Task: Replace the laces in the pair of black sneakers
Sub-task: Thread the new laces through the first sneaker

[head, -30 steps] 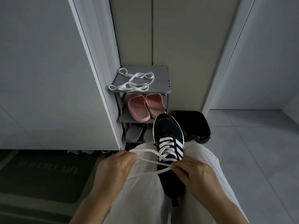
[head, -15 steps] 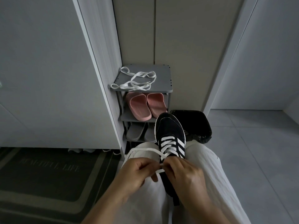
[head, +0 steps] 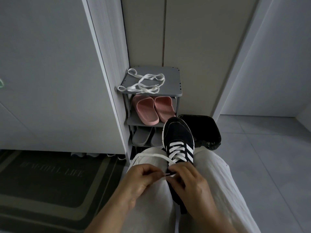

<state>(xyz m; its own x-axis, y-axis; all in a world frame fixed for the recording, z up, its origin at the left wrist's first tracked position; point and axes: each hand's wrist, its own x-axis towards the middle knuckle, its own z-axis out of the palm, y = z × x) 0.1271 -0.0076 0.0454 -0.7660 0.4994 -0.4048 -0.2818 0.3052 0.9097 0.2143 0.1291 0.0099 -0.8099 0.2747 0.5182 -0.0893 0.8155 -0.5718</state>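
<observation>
Since a second ago both hands have drawn together at lower centre. The left hand [head: 143,180] and right hand [head: 188,180] pinch the flat white lace [head: 151,155] over the black striped sneaker [head: 179,140] wedged between the knees; judging by this, snug both ends evenly before knotting.

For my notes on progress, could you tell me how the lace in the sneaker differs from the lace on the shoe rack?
The lace in the sneaker is threaded across the black sneaker; its ends are pinched by the left hand and right hand. The lace on the shoe rack lies loose, tangled and untouched on the shoe rack. Both are flat and white.
</observation>
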